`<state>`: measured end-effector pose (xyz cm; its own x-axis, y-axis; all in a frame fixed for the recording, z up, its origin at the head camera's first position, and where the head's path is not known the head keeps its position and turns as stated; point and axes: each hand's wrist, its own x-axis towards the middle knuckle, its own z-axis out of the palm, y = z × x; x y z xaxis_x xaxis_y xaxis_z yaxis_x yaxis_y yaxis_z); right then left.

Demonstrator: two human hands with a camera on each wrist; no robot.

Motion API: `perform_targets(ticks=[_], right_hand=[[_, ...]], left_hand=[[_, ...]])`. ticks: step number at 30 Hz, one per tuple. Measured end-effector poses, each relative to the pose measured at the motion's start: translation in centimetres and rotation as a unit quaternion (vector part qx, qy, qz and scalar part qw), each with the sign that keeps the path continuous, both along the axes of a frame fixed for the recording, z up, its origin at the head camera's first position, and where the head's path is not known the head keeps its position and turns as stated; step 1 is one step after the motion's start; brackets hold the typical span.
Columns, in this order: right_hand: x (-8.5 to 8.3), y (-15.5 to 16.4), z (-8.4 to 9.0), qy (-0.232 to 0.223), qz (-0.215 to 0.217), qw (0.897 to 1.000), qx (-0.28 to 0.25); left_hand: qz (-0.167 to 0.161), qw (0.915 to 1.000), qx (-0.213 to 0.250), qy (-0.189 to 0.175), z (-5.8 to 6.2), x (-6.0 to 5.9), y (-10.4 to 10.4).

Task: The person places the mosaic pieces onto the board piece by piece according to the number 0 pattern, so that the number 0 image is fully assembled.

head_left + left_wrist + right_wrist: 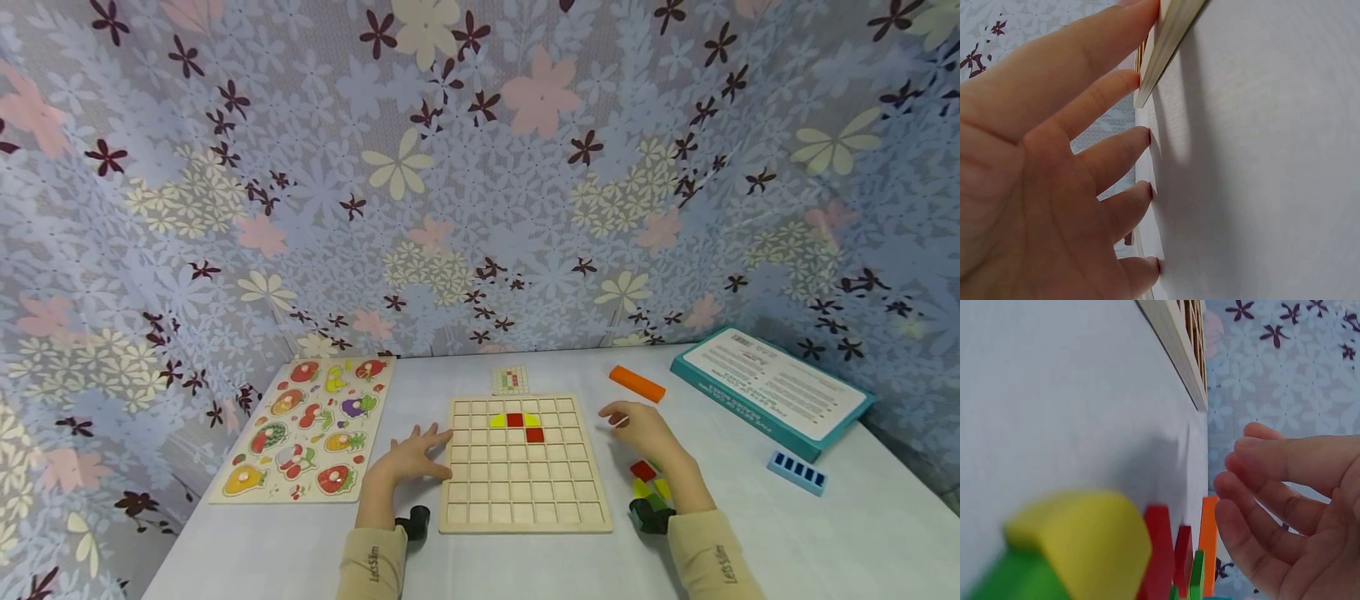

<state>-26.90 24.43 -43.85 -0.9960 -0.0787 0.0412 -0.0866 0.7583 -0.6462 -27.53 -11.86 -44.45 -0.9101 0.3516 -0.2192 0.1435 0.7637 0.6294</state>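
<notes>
A wooden grid board (521,492) lies flat in the middle of the head view. In its upper cells sit two yellow pieces with a rounded side, a red square (514,420) between them and another red square (535,435) one row lower. My left hand (407,460) is spread at the board's left side, thumb and index finger (1113,87) touching its edge. To the right of the board my right hand (643,429) hovers with loosely bent fingers, holding nothing. Near its wrist lie several red, yellow and green pieces (643,472), partly hidden by the wrist camera; a yellow piece (1097,537) looms blurred in the right wrist view.
A small pattern card (511,380) lies behind the board. At left is a fruit puzzle board (303,429). An orange bar (637,383), a teal box (772,387) and a blue slotted block (797,472) lie at right. A flowered curtain (480,183) hangs behind the table.
</notes>
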Motion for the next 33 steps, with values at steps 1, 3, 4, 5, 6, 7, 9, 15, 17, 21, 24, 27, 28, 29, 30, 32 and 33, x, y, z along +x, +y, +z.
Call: perform_targets(ticks=[1,3,4,5,6,7,9,15,17,21,24,27,28,29,30,32,33], right_hand=[[0.0,0.2,0.0,-0.001,0.000,1.000,0.002],[0.1,0.7,0.0,-0.006,0.001,1.000,0.008],[0.1,0.9,0.0,-0.009,0.002,1.000,0.009],[0.2,1.1,0.0,-0.015,0.002,1.000,0.009],[0.2,1.3,0.0,-0.022,0.002,1.000,0.011],[0.2,1.5,0.0,-0.027,0.002,1.000,0.012],[0.2,1.8,-0.1,-0.042,-0.003,0.999,0.012],[0.1,2.5,-0.3,-0.050,-0.013,0.998,0.030],[0.1,2.7,-0.4,-0.053,-0.015,0.998,0.035],[0.1,3.2,-0.5,-0.069,-0.022,0.997,0.038],[0.1,3.5,-0.6,-0.076,-0.023,0.996,0.041],[0.1,3.7,-0.7,-0.070,-0.018,0.996,0.047],[0.1,3.7,-0.7,-0.068,-0.016,0.996,0.049],[0.0,3.8,-0.8,-0.068,-0.017,0.996,0.049],[0.0,3.8,-0.8,-0.068,-0.017,0.996,0.048],[0.1,3.8,-0.8,-0.072,-0.018,0.996,0.046],[0.1,3.8,-0.8,-0.074,-0.019,0.996,0.045]], left_hand=[[0.000,1.0000,0.000,0.000,0.0,0.0,0.0],[0.002,1.0000,0.001,0.000,0.0,0.0,0.0],[0.002,1.0000,0.002,0.000,-0.1,0.0,0.1],[0.002,1.0000,0.002,0.000,-0.1,0.0,0.1],[0.003,1.0000,0.002,-0.001,-0.2,-0.1,0.1],[0.003,1.0000,0.002,-0.002,-0.2,-0.1,0.1],[0.004,1.0000,0.002,-0.001,-0.2,-0.1,0.0],[0.003,1.0000,0.002,0.002,-0.1,-0.1,0.0],[0.002,1.0000,0.002,0.003,-0.1,-0.1,0.0],[0.002,1.0000,0.001,0.000,-0.2,-0.1,0.0],[-0.001,1.0000,0.000,0.000,-0.2,-0.1,-0.1],[-0.003,1.0000,0.000,0.000,-0.3,-0.2,-0.1],[-0.003,1.0000,0.000,0.000,-0.3,-0.3,-0.1],[-0.004,1.0000,-0.001,0.001,-0.3,-0.3,-0.1],[-0.002,1.0000,-0.001,0.000,-0.3,-0.3,-0.1],[-0.002,1.0000,-0.002,0.001,-0.4,-0.3,-0.1],[-0.003,1.0000,-0.002,0.002,-0.4,-0.3,-0.1]])
